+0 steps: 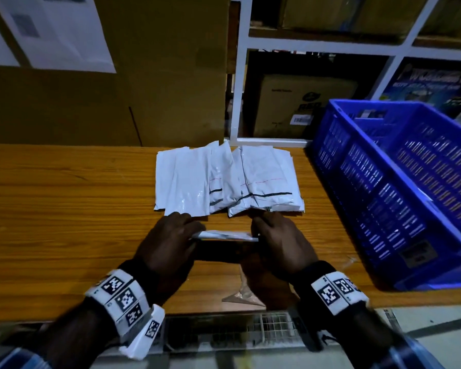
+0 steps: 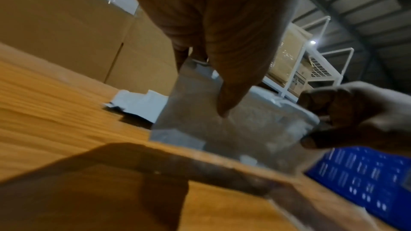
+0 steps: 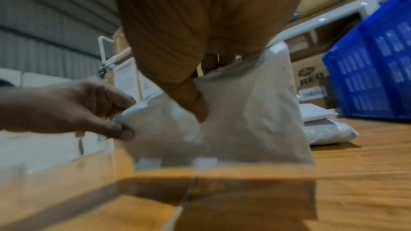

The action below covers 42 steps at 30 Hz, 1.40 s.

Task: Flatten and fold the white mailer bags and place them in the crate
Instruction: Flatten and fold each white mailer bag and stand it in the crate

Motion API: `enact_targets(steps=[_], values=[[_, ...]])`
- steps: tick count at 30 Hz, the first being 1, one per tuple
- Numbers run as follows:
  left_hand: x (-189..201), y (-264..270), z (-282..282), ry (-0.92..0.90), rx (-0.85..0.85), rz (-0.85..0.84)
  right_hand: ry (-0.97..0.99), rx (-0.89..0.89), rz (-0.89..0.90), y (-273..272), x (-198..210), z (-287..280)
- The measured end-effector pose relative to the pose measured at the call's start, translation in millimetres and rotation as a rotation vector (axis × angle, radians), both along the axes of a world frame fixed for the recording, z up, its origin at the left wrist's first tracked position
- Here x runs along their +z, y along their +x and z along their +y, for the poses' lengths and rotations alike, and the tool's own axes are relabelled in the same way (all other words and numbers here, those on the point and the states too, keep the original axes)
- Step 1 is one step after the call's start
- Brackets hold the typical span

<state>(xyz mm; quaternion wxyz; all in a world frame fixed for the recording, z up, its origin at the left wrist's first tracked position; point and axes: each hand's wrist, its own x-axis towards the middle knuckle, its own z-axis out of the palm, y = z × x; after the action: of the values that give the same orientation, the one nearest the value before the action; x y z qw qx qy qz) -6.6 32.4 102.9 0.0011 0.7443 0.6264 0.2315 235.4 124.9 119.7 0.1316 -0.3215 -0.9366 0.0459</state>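
One white mailer bag (image 1: 225, 235) hangs between both hands just above the wooden table (image 1: 64, 209). My left hand (image 1: 171, 235) pinches its left end and my right hand (image 1: 277, 235) pinches its right end. In the left wrist view the bag (image 2: 233, 129) dangles from thumb and fingers, its lower edge close to the table. The right wrist view shows the same bag (image 3: 244, 120), with the left hand (image 3: 89, 110) gripping its far corner. A pile of white mailer bags (image 1: 224, 179) lies just beyond my hands. The blue crate (image 1: 410, 187) stands at the right.
Large cardboard boxes (image 1: 104, 89) rise behind the table on the left. A white shelf frame (image 1: 317, 43) with boxes stands behind the pile and crate. A scrap of clear plastic (image 1: 242, 296) lies near the table's front edge. Bare wood stretches to the left.
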Motion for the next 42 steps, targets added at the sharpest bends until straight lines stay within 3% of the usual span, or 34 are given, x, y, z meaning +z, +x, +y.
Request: enact_targets(steps=[3,5,7,10,15,21,25,34,42], values=[[-15.7,-5.8,-26.2,-0.035,-0.017,0.029,0.049,-0.004,-0.004,2.9,-14.3,-17.3],[-32.5,-10.5,-40.9,-0.085,-0.087,0.107,-0.010,0.022,-0.076,5.9,-34.6,-31.6],[-43.3,-13.7,-49.9,-0.139,-0.109,0.081,-0.095,0.007,-0.122,8.0,-49.2,-44.3],[-48.8,-12.2,-50.0,-0.172,-0.033,-0.027,-0.154,-0.039,-0.108,-2.3,-53.6,-52.6],[-52.5,5.0,-28.7,-0.132,0.090,-0.016,-0.073,-0.079,0.075,-46.7,-61.4,-51.4],[-80.3,13.8,-24.8,-0.246,0.098,0.013,-0.149,-0.079,-0.059,-85.3,-100.3,-57.3],[-101.5,11.3,-30.3,-0.220,0.096,0.022,-0.095,-0.095,0.010,-87.3,-116.6,-64.0],[-106.8,11.9,-26.1,-0.217,0.117,0.089,-0.058,-0.065,0.076,-86.0,-125.8,-59.1],[-80.1,31.6,-11.7,-0.142,0.119,0.034,0.051,-0.163,0.030,-56.2,-112.5,-51.9]])
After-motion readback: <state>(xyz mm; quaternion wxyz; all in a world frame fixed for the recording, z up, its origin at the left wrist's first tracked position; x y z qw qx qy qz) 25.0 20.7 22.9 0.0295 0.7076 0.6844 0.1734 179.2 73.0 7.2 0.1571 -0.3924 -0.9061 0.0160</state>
